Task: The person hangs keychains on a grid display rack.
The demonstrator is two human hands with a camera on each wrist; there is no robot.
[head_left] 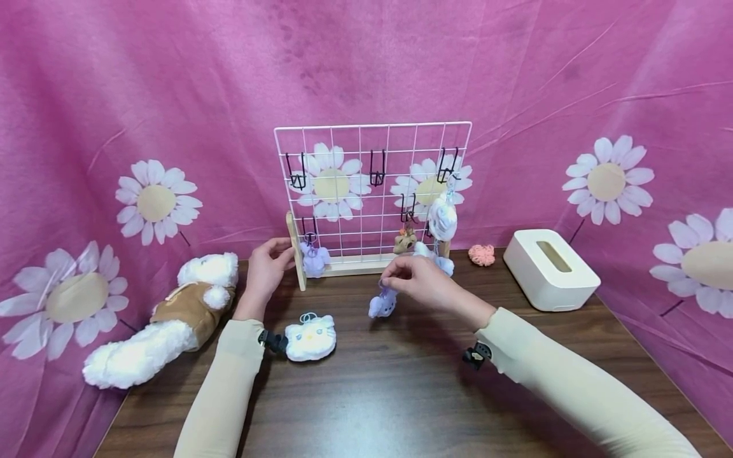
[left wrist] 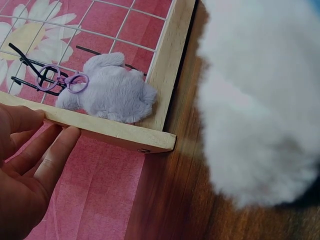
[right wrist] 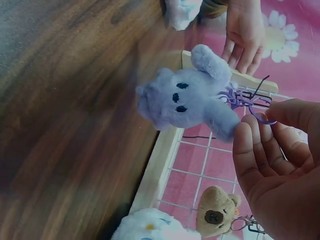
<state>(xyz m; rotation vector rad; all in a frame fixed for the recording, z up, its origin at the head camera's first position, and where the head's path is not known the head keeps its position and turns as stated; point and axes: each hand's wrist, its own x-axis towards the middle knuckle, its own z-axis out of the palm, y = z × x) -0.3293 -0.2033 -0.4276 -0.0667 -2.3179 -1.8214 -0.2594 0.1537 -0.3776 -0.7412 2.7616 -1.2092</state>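
My right hand (head_left: 420, 277) pinches the purple ring (right wrist: 262, 117) of a lavender plush keychain (head_left: 383, 304) between thumb and fingers. In the right wrist view its dark eyes and nose show, and the plush dangles above the table in front of the rack. My left hand (head_left: 268, 270) touches the outer side of the wooden side post (left wrist: 115, 129) with extended fingertips. Just inside that post, another lavender plush keychain (left wrist: 112, 90) hangs by its purple rings from a black hook (left wrist: 37, 70). A white cat-face plush (head_left: 310, 338) with a pale blue cord lies on the table near my left wrist.
The white wire grid rack (head_left: 372, 126) carries several black hooks. A brown bear keychain (head_left: 404, 242) and white plushes (head_left: 443, 216) hang at its right. A large white plush (head_left: 166, 337) lies left. A coral item (head_left: 481, 255) and tissue box (head_left: 550, 267) stand right.
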